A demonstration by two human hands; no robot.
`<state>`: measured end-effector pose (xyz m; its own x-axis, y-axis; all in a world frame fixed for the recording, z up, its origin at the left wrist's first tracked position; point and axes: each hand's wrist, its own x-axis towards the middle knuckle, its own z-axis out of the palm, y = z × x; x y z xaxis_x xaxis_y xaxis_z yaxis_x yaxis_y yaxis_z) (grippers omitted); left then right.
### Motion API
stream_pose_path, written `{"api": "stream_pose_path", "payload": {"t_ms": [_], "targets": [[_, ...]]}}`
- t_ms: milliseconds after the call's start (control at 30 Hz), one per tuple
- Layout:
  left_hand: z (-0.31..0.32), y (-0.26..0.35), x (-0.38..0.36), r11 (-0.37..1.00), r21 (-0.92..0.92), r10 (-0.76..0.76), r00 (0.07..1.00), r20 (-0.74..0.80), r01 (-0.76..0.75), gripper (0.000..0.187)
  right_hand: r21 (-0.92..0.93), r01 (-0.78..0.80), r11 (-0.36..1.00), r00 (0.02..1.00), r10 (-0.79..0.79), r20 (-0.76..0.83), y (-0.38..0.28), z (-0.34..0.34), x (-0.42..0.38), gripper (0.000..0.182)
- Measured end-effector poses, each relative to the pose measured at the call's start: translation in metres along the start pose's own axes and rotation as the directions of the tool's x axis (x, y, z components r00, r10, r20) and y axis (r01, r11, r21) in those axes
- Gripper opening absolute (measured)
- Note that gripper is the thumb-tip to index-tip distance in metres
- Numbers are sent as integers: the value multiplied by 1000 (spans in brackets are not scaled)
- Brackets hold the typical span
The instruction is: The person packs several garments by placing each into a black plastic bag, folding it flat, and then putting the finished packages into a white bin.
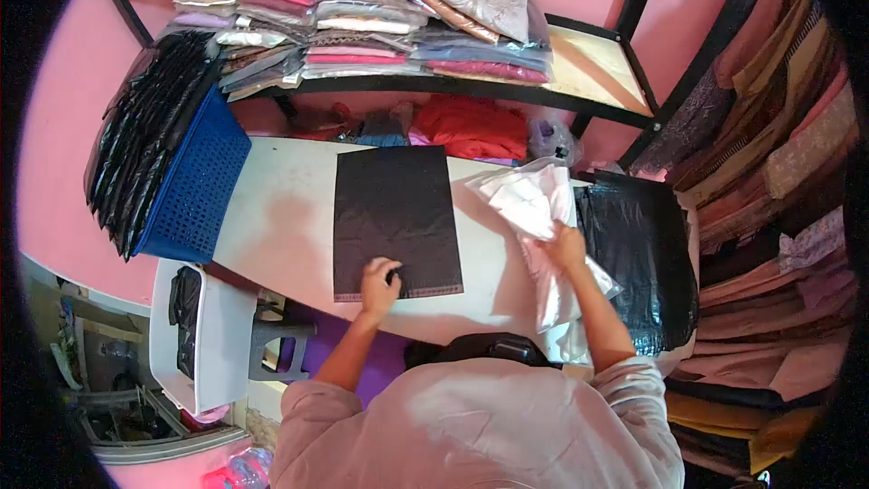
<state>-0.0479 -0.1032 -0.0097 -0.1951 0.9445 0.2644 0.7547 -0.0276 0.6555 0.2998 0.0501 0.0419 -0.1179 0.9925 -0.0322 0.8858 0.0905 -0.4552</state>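
Note:
A flat black plastic mailing bag [396, 213] lies on the white table, with a pinkish strip along its near edge. My left hand [380, 282] is over the bag's near end, its fingers curled toward the thumb; a dark spot shows between them, and what they hold, if anything, I cannot make out. My right hand [565, 249] grips a white garment in clear plastic [523, 199] at the table's right part. Pale pink packed pieces [554, 294] lie under and beside that hand. Right of it rests a stack of shiny black plastic bags [638, 254].
A blue basket [204, 177] full of black packages stands at the table's left end. Above the back edge, a shelf [593, 63] bears piles of bagged garments [362, 27]. A white bin [217, 335] stands below left. Clothes [769, 172] hang on the right.

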Motion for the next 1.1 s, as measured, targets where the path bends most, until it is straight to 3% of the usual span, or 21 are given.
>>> {"api": "stream_pose_path", "payload": {"t_ms": [33, 67, 100, 200, 300, 433, 467, 567, 600, 667, 733, 833, 867, 933, 1100], "targets": [[-13, -11, -1, 996, 88, -9, 999, -31, 12, 32, 69, 9, 998, 1000, -8, -25, 6, -3, -1, 49], [-26, -24, 1, 987, 158, -23, 996, 86, 10, 46, 118, 8, 993, 999, -4, -36, 11, -7, -2, 48], [-32, -33, -1, 987, 160, -25, 996, 85, 11, 46, 96, -9, 995, 999, 14, -45, 7, -16, -8, 46], [-48, -46, 1, 969, 241, -37, 934, 356, -54, 67, 131, 95, 987, 992, -82, -96, -4, -43, -38, 42], [-57, -39, 8, 948, 312, -79, 898, 433, -67, 66, 106, 139, 985, 988, -131, -81, -11, -62, -69, 37], [-49, -56, 13, 917, 359, -8, 892, 452, -174, 60, 70, 199, 978, 980, -196, -47, -39, -80, -114, 36], [-50, -52, 15, 889, 392, 42, 895, 443, -236, 49, 46, 205, 978, 978, -204, -34, -43, -79, -124, 36], [-40, -62, 20, 855, 444, 31, 882, 471, -267, 44, 39, 234, 971, 972, -234, -16, -59, -77, -151, 36], [-35, -61, 19, 803, 497, 92, 892, 443, -330, 35, 42, 248, 968, 968, -246, -41, -62, -73, -161, 35], [-23, -59, 17, 796, 478, 149, 886, 440, -371, 34, 38, 249, 968, 966, -246, -75, -69, -69, -179, 34], [-8, -58, 12, 775, 446, 282, 876, 391, -448, 31, 21, 234, 972, 972, -234, 5, -76, -66, -197, 32], [1, -40, 12, 795, 409, 304, 877, 371, -448, 27, -17, 178, 984, 981, -176, 85, -73, -58, -222, 34], [0, -32, 13, 800, 411, 352, 896, 270, -438, 24, 8, 245, 969, 964, -245, 106, -80, -58, -228, 35], [-5, -20, 19, 830, 369, 351, 906, 238, -418, 23, 6, 394, 919, 910, -391, 137, -80, -51, -236, 39], [-18, -3, 39, 884, 257, 355, 919, 174, -390, 22, 63, 440, 896, 859, -440, 261, -116, -41, -239, 38]]}}
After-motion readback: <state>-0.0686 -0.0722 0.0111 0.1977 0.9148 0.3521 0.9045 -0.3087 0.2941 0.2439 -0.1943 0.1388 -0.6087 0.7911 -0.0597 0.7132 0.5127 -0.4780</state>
